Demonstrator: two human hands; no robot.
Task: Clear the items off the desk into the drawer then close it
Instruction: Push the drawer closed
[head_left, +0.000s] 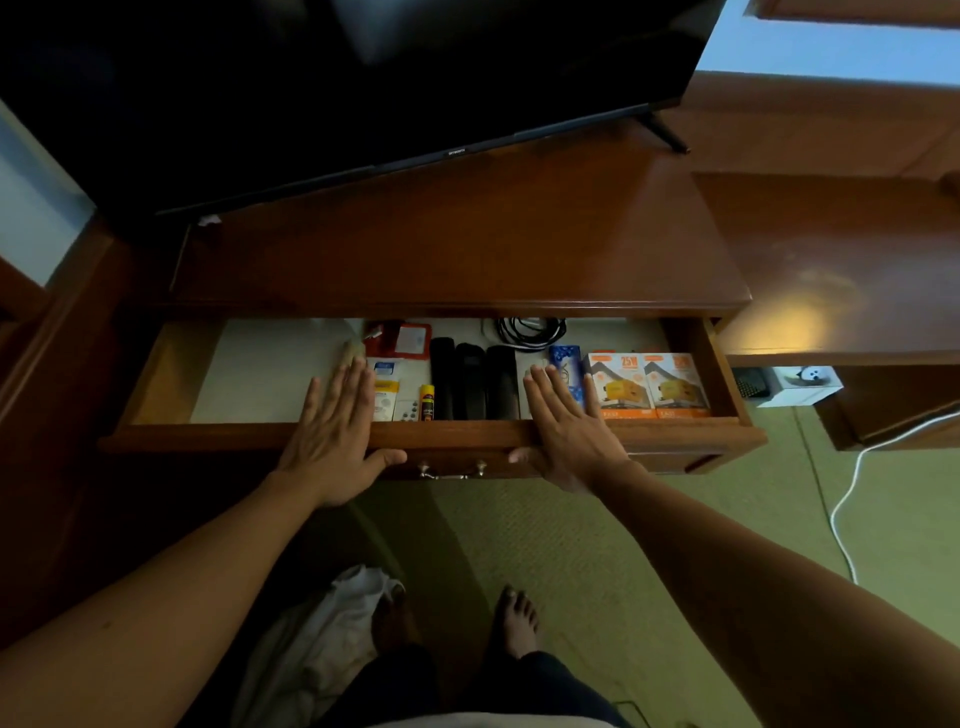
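The wooden drawer (208, 434) stands pulled out under the desk top (467, 244). Inside lie two orange charger boxes (649, 384), three black remotes (470, 382), a coiled black cable (530, 332), a red pouch (410, 340), a blue packet (566, 364), a small yellow tube (427, 400) and small white packets (384, 395). My left hand (332, 436) lies flat on the drawer's front edge, fingers over the inside, thumb below. My right hand (566, 431) rests the same way to the right. Between my thumbs is the metal handle (452, 470).
A black TV (337, 88) stands on the desk's back. To the right is a lower wooden surface (841, 270), a white box (802, 384) beneath it and a white cable (852, 499) on the green carpet. My bare feet and white cloth (332, 639) are below.
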